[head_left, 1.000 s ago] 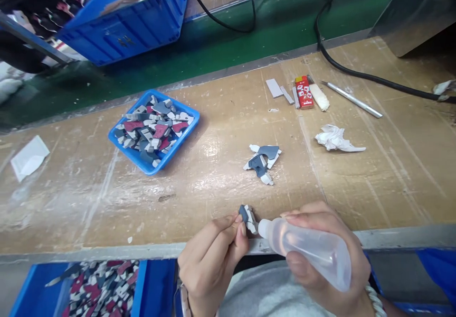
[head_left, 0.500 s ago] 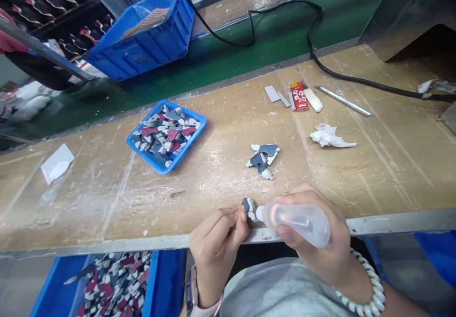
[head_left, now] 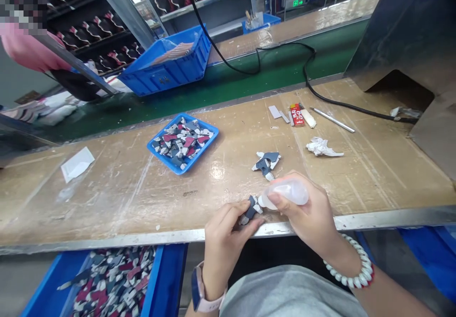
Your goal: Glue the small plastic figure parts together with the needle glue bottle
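Note:
Near the front edge of the table, my left hand (head_left: 228,229) is closed on a small dark grey and white piece (head_left: 252,208), gripped between thumb and fingers. My right hand (head_left: 311,212) wraps around a translucent squeeze bottle (head_left: 288,193) tilted on its side. The bottle's white tip is at the piece's right side; whether it touches cannot be made out. Just beyond my hands lie a few similar grey and white pieces (head_left: 267,164) in a small cluster.
A blue tray (head_left: 151,152) of grey, white and maroon pieces sits left of centre. A crumpled tissue (head_left: 322,147), a red lighter (head_left: 296,116) and a metal craft knife (head_left: 333,119) lie to the right. Below the table edge is a blue bin (head_left: 151,279) of pieces. A person (head_left: 39,51) stands far left.
The view has tilted up, showing more of the background. My left hand's grip on the piece has changed, with the piece turned and more of it showing. The bottle tip stays beside it.

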The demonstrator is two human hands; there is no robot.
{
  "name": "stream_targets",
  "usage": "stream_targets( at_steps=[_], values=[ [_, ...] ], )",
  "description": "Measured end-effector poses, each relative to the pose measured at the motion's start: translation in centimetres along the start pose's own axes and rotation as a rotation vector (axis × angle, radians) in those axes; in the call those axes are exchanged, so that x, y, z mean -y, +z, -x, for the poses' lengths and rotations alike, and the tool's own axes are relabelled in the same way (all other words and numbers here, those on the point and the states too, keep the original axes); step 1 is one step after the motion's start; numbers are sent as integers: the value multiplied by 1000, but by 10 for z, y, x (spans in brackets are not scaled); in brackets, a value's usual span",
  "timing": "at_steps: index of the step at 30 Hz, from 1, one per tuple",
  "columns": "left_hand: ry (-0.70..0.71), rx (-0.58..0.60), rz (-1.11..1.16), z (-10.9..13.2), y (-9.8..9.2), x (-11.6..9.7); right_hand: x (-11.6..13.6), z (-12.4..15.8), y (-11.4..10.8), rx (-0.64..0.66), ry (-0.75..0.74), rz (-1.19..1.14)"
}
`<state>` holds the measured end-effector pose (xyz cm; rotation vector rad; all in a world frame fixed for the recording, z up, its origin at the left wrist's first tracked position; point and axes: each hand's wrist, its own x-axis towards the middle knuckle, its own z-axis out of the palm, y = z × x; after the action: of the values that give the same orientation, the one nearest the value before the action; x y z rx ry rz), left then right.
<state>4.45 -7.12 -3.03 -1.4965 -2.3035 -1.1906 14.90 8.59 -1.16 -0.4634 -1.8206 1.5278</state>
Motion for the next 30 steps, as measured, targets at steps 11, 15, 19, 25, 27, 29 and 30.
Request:
stream_targets(
  at_steps=[11, 15, 19, 25, 27, 29, 30],
  values=[
    [-6, -71, -21, 5, 9, 4, 10, -11, -25, -371, 159, -349],
    [-29, -59, 4, -1, 0, -8, 4, -4, -45, -198, 347, -575],
    [5, -29, 19, -5, -11, -26, -14, 7, -56, -254, 360, -419],
    [72, -57, 44, -2, -18, -40, -37, 5, -68, -297, 232, 299],
    [83, -68, 57, -1, -20, -42, -43, 5, -74, -242, 231, 406],
    [86, -61, 78, -2, -23, -45, -43, 9, -77, -228, 189, 414],
    [93, -57, 96, -3, -24, -46, -40, 14, -76, -285, 116, 431]
  ],
)
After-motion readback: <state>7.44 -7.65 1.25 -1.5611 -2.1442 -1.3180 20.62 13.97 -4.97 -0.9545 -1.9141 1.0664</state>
